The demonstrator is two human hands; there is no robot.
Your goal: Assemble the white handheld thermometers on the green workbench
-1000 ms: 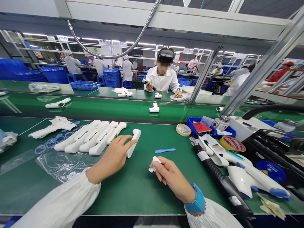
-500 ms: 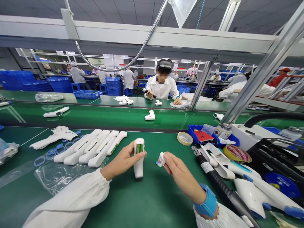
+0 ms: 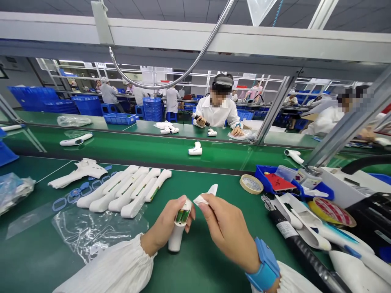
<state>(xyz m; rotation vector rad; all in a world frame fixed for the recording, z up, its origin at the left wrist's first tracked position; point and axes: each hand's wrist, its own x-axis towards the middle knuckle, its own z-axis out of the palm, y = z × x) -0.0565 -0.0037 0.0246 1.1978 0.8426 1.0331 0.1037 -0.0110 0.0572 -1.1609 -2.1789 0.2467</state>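
A white handheld unit [image 3: 175, 241] is gripped, slightly tilted, above a green worktop [image 3: 198, 276] in the head view, its compartment open and green batteries [image 3: 182, 216] exposed. The unit is encircled by the left hand [image 3: 163, 224], the thumb laid along its upper end and the fingers curled around the far side. A crumpled white cloth [image 3: 200, 200] is pinched between thumb and forefinger of the right hand [image 3: 230, 228], just off the unit's top at one o'clock; whether cloth and unit touch cannot be told. A blue band [image 3: 263, 264] is worn on the right wrist. From the unit, a row of white handles [image 3: 117, 200] is seen at ten o'clock, a clear plastic bag [image 3: 94, 230] at nine, and a roll of tape [image 3: 247, 190] and a blue bin [image 3: 259, 175] at two. Toward one o'clock, across the line, a dark cylinder [image 3: 205, 121] is held by a co-worker in white [image 3: 207, 107].
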